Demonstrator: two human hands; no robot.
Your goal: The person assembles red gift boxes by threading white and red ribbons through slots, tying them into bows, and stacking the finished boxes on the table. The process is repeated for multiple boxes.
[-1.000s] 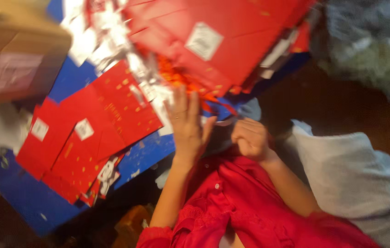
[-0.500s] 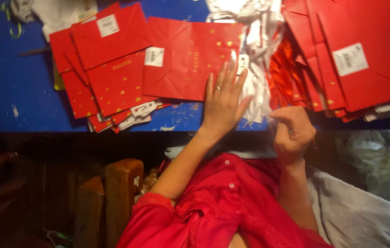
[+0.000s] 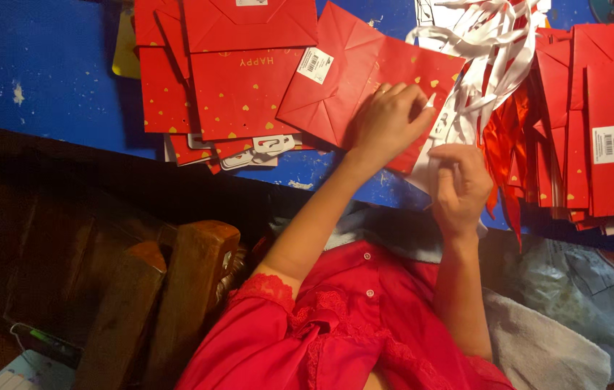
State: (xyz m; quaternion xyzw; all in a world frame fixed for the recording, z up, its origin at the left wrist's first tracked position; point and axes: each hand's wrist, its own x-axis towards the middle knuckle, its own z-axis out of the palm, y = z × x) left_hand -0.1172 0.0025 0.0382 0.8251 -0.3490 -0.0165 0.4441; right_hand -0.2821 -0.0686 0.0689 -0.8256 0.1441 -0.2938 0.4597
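Observation:
A flat red paper bag [image 3: 365, 79] with gold dots and a white label lies on the blue table [image 3: 46, 72]. My left hand [image 3: 388, 119] rests on this bag with fingers curled, pinching the end of a white ribbon [image 3: 443, 126]. Just below and to the right, my right hand [image 3: 460, 184] is closed around the same white ribbon near the table's front edge. The ribbon runs up to a bundle of white ribbons [image 3: 498, 40] lying between the bag piles.
More red bags are stacked at the left [image 3: 238, 79] and at the right [image 3: 607, 123]. Red-orange ribbons [image 3: 502, 144] hang by the right stack. A wooden chair back [image 3: 177, 289] stands lower left. A plastic bag [image 3: 567, 289] and grey cloth [image 3: 538, 350] lie lower right.
The view has swung over and steadied on the table. My left hand went from lying flat with spread fingers to curled and pinching the ribbon. My right hand came up beside it.

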